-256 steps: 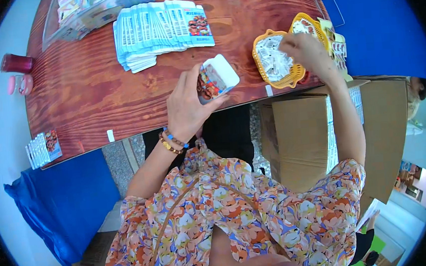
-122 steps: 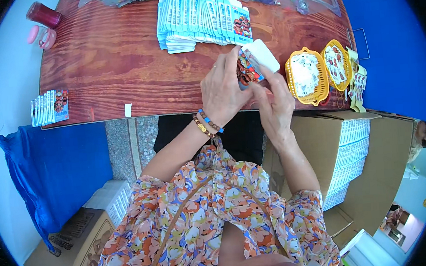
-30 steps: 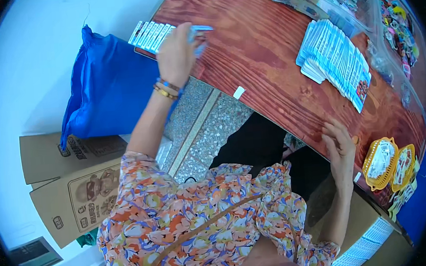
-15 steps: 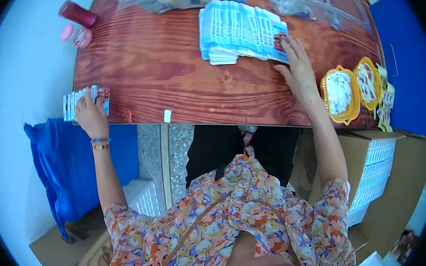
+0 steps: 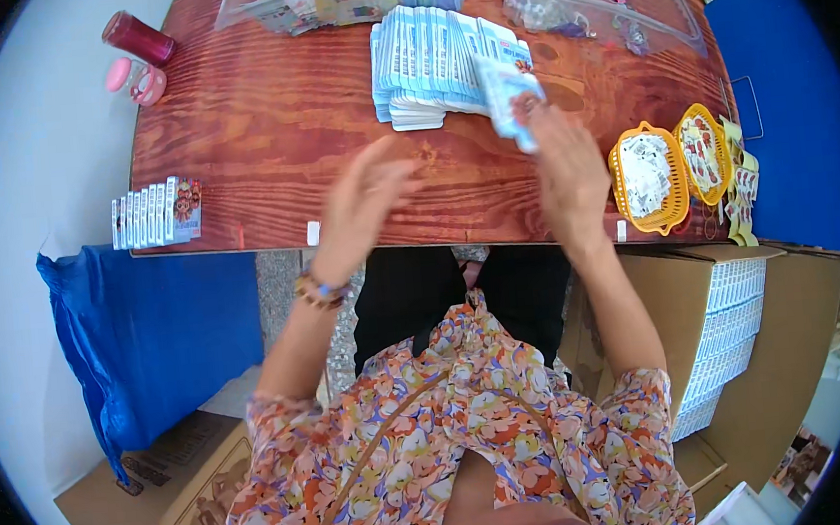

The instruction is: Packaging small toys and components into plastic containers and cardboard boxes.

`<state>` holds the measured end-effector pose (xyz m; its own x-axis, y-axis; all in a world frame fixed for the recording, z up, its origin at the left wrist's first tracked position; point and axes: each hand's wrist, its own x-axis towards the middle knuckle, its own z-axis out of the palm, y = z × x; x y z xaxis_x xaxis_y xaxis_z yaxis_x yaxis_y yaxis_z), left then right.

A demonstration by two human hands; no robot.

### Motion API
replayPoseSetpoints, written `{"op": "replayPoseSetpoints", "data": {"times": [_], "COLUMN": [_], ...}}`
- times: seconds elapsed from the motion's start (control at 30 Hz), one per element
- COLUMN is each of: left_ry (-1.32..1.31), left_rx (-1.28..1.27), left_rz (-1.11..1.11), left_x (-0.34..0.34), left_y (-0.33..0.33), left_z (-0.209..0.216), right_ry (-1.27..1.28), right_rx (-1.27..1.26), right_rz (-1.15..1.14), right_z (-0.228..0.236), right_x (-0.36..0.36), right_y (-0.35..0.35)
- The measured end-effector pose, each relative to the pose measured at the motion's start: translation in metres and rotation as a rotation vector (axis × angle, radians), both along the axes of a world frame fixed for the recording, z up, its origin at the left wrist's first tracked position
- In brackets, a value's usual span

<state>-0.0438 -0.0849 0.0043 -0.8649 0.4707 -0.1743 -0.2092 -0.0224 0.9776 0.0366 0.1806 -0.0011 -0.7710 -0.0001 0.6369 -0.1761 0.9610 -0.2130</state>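
My right hand (image 5: 568, 167) pinches one light-blue card packet (image 5: 508, 93) just beside the fanned packet stack (image 5: 439, 64). I lift slowly. My left hand (image 5: 364, 203) spreads wide, empty.

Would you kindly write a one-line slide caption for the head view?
Right hand lifts a flat light-blue packet from the fanned stack on the wooden table; left hand hovers open.

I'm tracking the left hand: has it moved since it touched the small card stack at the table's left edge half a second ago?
Yes. The left hand has left the small card stack and moved right, toward the right hand.
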Motion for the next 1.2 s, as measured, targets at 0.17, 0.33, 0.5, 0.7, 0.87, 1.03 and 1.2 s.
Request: {"op": "replayPoseSetpoints", "data": {"times": [0.17, 0.33, 0.5, 0.7, 0.87, 1.03, 1.2], "left_ry": [-0.098, 0.033, 0.363, 1.105, 0.843, 0.762, 0.615], "left_rx": [0.289, 0.121, -0.144, -0.759, -0.556, -0.489, -0.448], "left_rz": [-0.035, -0.221, -0.267, -0.16, -0.124, -0.012, 0.019], "left_x": [0.004, 0.007, 0.018, 0.033, 0.03, 0.025, 0.032], "left_y": [0.064, 0.05, 0.062, 0.07, 0.069, 0.073, 0.082], "left_z": [-0.03, -0.014, -0.003, 0.007, 0.002, 0.002, 0.007], "right_ry": [-0.333, -0.187, -0.797, -0.617, -0.599, -0.118, 0.033], "right_rx": [0.01, -0.437, -1.124, -1.144, -1.217, -1.116, -1.178], "right_rz": [0.242, 0.11, 0.26, 0.204, 0.192, 0.025, 0.12], "right_z": [0.005, 0.041, 0.033, 0.022, 0.017, 0.012, -0.008], "right_x": [0.042, 0.025, -0.005, -0.007, -0.011, 0.016, 0.016], "right_y": [-0.051, -0.011, 0.02, 0.012, 0.015, -0.011, -0.047]}}
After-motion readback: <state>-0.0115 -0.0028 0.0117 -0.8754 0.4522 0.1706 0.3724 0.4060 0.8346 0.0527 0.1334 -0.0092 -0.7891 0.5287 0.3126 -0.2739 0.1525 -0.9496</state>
